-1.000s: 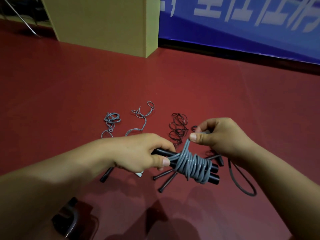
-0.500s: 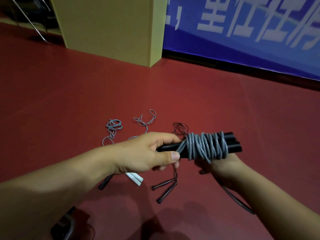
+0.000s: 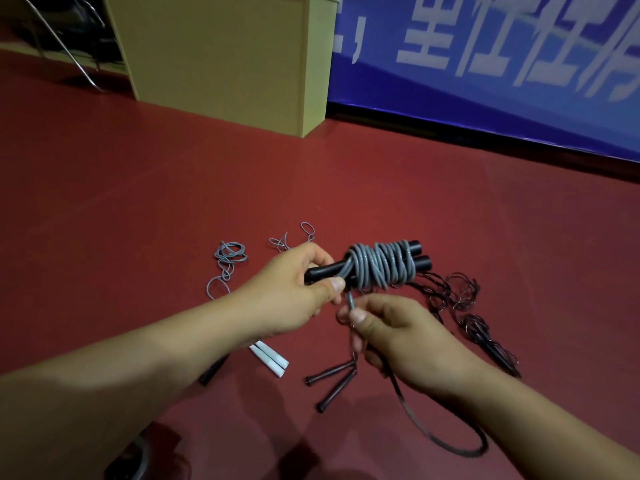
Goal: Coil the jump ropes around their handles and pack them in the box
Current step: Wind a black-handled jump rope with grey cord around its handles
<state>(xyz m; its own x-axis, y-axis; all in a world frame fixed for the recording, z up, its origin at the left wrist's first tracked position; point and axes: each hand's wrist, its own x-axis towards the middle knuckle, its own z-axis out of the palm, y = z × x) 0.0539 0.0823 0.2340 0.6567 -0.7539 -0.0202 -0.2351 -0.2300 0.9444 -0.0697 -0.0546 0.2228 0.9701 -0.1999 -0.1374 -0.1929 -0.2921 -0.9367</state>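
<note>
your left hand (image 3: 294, 292) is clamped on the black handles (image 3: 419, 254), grey rope (image 3: 377, 266) coiled round them, held above the floor (image 3: 173, 188). right hand (image 3: 398, 330) pinches the rope's free end (image 3: 349, 301). pull it snug & tuck under a coil w/o loosening; cardboard box (image 3: 214, 53) stands well beyond.

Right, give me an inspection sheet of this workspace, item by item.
Surface: red floor, things scattered on it.
Job's things: grey rope coiled around paired black handles, held off the floor; cardboard box stands behind.
Clutter: loose grey ropes, white handles, thin black handles, tangled dark rope.
Hands: left hand grips the handles; right hand pinches the grey rope's end.
Cables: nothing seen.
Surroundings: blue banner, chair leg.
</note>
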